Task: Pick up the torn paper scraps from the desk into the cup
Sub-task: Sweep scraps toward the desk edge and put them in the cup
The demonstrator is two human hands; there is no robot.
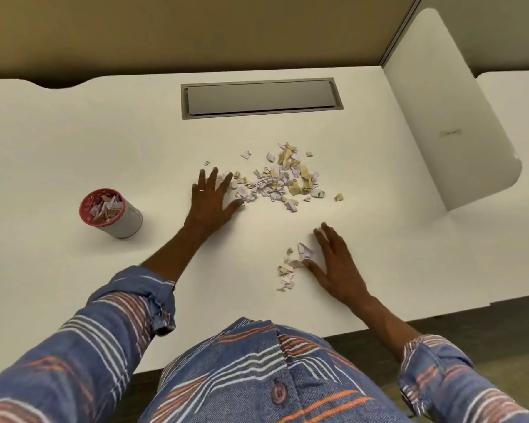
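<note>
Torn paper scraps (280, 178) at frame centre are being corralled by the flat, open-fingered left hand (213, 198) and right hand (333, 261); pinching and carrying to the cup (110, 213) at left seems next.

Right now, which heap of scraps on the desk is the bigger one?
The far heap beside the left hand; the near heap by the right hand holds only a few.

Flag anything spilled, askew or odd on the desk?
Torn paper scraps lie loose on the desk: a main pile by the left hand, a smaller cluster by the right hand. The cup stands upright, already holding scraps. Both hands lie flat and open.
</note>
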